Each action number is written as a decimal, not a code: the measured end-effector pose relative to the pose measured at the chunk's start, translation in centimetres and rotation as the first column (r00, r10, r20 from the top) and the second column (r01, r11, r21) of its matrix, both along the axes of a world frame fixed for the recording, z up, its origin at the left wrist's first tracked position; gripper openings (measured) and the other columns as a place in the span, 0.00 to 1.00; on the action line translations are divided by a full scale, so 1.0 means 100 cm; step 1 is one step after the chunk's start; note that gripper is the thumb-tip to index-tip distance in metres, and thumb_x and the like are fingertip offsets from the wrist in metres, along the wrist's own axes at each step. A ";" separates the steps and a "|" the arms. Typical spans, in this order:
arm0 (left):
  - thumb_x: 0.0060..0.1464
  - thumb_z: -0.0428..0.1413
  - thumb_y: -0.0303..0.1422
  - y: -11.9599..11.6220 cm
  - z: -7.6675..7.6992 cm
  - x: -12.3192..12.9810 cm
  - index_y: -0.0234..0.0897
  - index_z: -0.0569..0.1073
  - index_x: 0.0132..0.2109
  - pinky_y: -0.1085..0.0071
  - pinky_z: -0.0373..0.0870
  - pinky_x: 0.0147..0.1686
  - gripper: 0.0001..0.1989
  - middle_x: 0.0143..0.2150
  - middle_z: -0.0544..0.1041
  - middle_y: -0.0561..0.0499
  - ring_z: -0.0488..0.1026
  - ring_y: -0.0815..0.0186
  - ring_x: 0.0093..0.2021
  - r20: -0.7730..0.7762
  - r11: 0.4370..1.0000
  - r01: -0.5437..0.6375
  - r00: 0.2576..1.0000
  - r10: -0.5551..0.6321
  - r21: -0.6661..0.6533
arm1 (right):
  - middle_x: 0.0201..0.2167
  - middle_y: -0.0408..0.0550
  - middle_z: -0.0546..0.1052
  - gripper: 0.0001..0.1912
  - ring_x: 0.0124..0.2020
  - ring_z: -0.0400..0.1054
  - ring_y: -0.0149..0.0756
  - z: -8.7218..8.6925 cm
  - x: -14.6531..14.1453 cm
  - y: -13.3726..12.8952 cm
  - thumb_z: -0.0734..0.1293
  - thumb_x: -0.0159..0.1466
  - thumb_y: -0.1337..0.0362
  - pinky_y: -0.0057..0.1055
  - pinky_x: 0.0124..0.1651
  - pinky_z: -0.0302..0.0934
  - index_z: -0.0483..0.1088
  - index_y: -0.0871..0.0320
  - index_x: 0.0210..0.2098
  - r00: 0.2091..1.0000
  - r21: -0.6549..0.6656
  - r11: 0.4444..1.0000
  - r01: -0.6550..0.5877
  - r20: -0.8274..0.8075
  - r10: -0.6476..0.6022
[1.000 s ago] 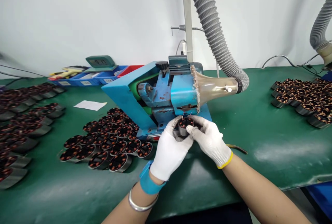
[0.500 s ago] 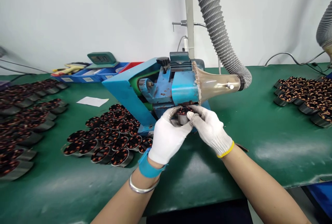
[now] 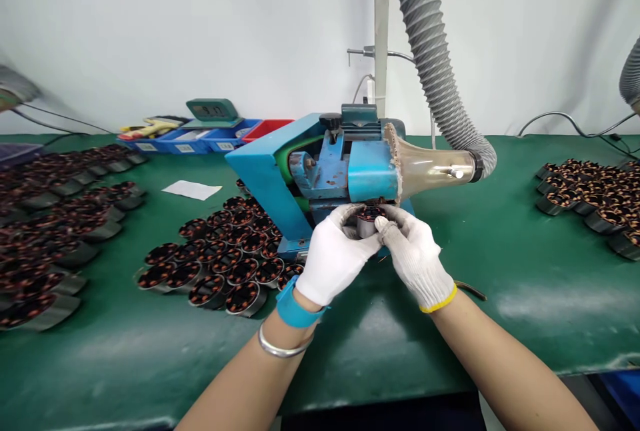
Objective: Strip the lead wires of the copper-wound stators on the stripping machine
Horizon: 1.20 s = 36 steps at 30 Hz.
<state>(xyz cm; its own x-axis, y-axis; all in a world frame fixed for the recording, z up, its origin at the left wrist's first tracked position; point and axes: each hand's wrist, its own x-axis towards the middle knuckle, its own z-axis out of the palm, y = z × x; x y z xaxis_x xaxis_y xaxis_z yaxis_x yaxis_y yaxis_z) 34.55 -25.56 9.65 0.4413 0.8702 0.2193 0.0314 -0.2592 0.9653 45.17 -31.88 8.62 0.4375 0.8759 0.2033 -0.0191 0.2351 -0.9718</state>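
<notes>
Between my two gloved hands is a motor stator, a short silver ring with dark, copper-coloured windings on top. My left hand, in a white glove, grips its left side. The thumb and fingers of my right hand, in a knitted glove with a yellow cuff, close on its right side. The stator is held against the underside of a blue belt grinding machine, and its far edge is hidden there. A clear funnel joins the machine to a grey suction hose.
Several stators stand left of the machine, with more rows at the far left and a group at the right. Behind are blue bins, a red bin, a digital clock and a white paper.
The view has shifted a little, so everything sits farther right in the picture. Both hands keep hold of the stator at the machine's underside.
</notes>
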 end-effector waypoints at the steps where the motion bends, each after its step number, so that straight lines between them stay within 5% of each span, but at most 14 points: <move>1: 0.39 0.65 0.38 -0.001 -0.002 -0.001 0.33 0.73 0.44 0.62 0.77 0.40 0.24 0.38 0.80 0.45 0.78 0.58 0.37 0.012 1.000 0.004 1.000 -0.004 0.001 | 0.44 0.49 0.79 0.18 0.47 0.73 0.42 -0.001 -0.001 -0.002 0.66 0.62 0.57 0.35 0.50 0.68 0.73 0.59 0.48 1.000 0.004 1.000 0.004 0.000 -0.004; 6: 0.40 0.65 0.34 -0.016 -0.019 -0.013 0.36 0.70 0.47 0.61 0.77 0.45 0.24 0.44 0.79 0.44 0.78 0.57 0.43 0.022 0.997 0.024 0.999 -0.025 0.067 | 0.43 0.53 0.78 0.21 0.45 0.72 0.45 -0.009 0.003 -0.019 0.70 0.57 0.56 0.37 0.44 0.70 0.72 0.60 0.48 0.997 -0.029 1.000 -0.012 0.075 0.014; 10: 0.44 0.63 0.32 -0.023 -0.030 -0.016 0.37 0.68 0.47 0.62 0.76 0.46 0.22 0.43 0.77 0.46 0.77 0.59 0.44 -0.022 0.987 0.090 0.996 -0.088 0.131 | 0.32 0.48 0.76 0.12 0.33 0.70 0.37 -0.007 0.009 -0.026 0.68 0.60 0.56 0.31 0.35 0.65 0.74 0.59 0.34 0.986 -0.041 0.997 0.058 0.158 -0.051; 14: 0.42 0.65 0.34 -0.026 -0.030 -0.013 0.37 0.67 0.47 0.62 0.76 0.45 0.24 0.44 0.77 0.46 0.78 0.59 0.43 -0.064 0.996 0.054 0.997 -0.049 0.070 | 0.22 0.42 0.69 0.13 0.25 0.62 0.32 -0.010 0.008 -0.021 0.68 0.59 0.54 0.28 0.29 0.60 0.71 0.59 0.29 0.980 -0.087 0.981 0.176 -0.077 -0.183; 19: 0.41 0.66 0.35 -0.029 -0.032 -0.012 0.37 0.66 0.46 0.63 0.76 0.43 0.25 0.42 0.77 0.47 0.77 0.59 0.42 -0.046 0.989 -0.025 0.998 0.032 0.142 | 0.28 0.46 0.72 0.17 0.30 0.68 0.36 -0.022 0.006 -0.012 0.70 0.55 0.50 0.33 0.35 0.67 0.67 0.57 0.30 0.862 -0.016 0.966 0.258 -0.447 -0.238; 26: 0.40 0.64 0.36 -0.016 -0.032 -0.003 0.34 0.71 0.41 0.63 0.75 0.39 0.19 0.37 0.78 0.46 0.77 0.58 0.37 -0.067 0.972 -0.144 0.985 0.159 0.184 | 0.42 0.50 0.77 0.26 0.43 0.71 0.42 -0.022 -0.006 -0.012 0.72 0.53 0.53 0.35 0.47 0.68 0.70 0.58 0.48 0.994 -0.105 0.993 -0.052 -0.102 0.042; 36: 0.38 0.63 0.35 0.004 -0.010 0.007 0.35 0.72 0.37 0.64 0.73 0.38 0.16 0.35 0.79 0.46 0.77 0.58 0.35 -0.137 0.922 -0.232 0.949 0.285 0.311 | 0.26 0.42 0.73 0.26 0.29 0.67 0.34 0.001 -0.011 0.008 0.69 0.56 0.51 0.27 0.33 0.65 0.72 0.60 0.50 0.997 -0.192 0.979 0.073 0.004 -0.074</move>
<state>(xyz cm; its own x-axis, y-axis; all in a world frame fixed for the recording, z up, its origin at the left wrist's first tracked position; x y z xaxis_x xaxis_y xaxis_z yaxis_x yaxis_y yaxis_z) 35.28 -25.15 8.67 0.2639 0.8699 0.4166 0.2971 -0.4842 0.8230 44.08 -31.10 8.69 0.5023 0.8641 0.0328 -0.0122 0.0450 -0.9989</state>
